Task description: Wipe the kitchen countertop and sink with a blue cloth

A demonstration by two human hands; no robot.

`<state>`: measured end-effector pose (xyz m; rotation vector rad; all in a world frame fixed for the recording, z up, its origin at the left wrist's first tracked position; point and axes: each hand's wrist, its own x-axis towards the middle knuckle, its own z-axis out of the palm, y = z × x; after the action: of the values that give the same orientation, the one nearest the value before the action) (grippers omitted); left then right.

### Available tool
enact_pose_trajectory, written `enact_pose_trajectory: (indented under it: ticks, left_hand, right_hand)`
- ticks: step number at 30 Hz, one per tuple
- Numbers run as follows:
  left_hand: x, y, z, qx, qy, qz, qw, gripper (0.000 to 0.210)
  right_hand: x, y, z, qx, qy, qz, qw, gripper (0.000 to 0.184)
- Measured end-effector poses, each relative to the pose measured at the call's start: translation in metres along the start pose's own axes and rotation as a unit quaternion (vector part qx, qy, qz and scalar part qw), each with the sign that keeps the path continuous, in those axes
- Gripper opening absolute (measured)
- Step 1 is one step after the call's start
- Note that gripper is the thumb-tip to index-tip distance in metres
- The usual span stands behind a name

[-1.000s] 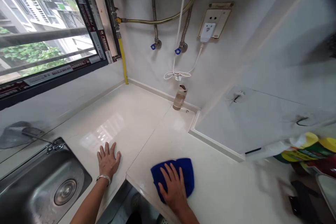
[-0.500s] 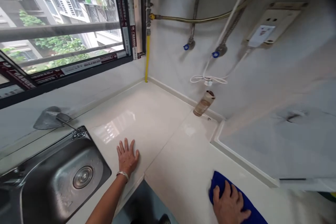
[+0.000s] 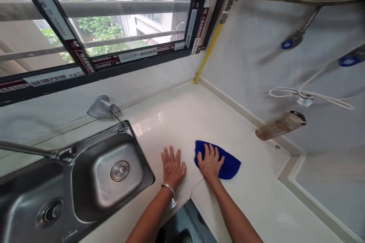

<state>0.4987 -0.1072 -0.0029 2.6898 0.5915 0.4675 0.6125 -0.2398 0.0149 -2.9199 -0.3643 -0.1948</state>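
A blue cloth [image 3: 228, 165] lies spread on the pale countertop [image 3: 171, 121], near its inner corner. My right hand [image 3: 210, 161] presses down on the left part of this cloth, palm down, with its fingers spread over the fabric. To its left, my left hand [image 3: 173, 169] rests flat on the bare counter with the fingers stretched apart. A bracelet circles that wrist. The left hand is between the cloth and the steel sink [image 3: 149, 176], touching neither.
A brownish bottle [image 3: 281, 126] stands by the right wall. A plastic-wrapped tap fitting [image 3: 101, 107] sits behind the sink, and a faucet [image 3: 28, 149] reaches in from the left. A yellow pipe [image 3: 209, 53] rises at the corner. Looped white cable [image 3: 305, 94] hangs above the bottle.
My right hand has moved left across the counter with the blue cloth beneath it, closer to my left hand. The view has turned left, showing more of the sink. My left hand remains flat.
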Motion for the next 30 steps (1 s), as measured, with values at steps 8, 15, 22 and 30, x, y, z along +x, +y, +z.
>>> enact_pose_trajectory:
  ticks: [8,15,22,30]
  left_hand:
    - [-0.013,-0.016,-0.021,-0.063,-0.038,0.054,0.996,0.061]
    - [-0.126,-0.133,-0.085,-0.018,0.025,0.063,0.998,0.057]
    - [-0.286,-0.223,-0.139,0.098,0.12,-0.214,0.964,0.051]
    - [-0.314,-0.178,-0.142,0.184,0.143,-0.428,0.873,0.06]
  right_hand:
    - [-0.095,-0.001,-0.005,0.03,-0.002,-0.271,0.962,0.054]
    - [-0.122,0.052,-0.012,0.044,-0.009,-0.391,0.919,0.065]
    - [-0.085,-0.044,-0.003,0.064,-0.038,-0.487,0.87,0.062]
    - [0.007,-0.167,0.033,0.13,-0.05,-0.56,0.816,0.053]
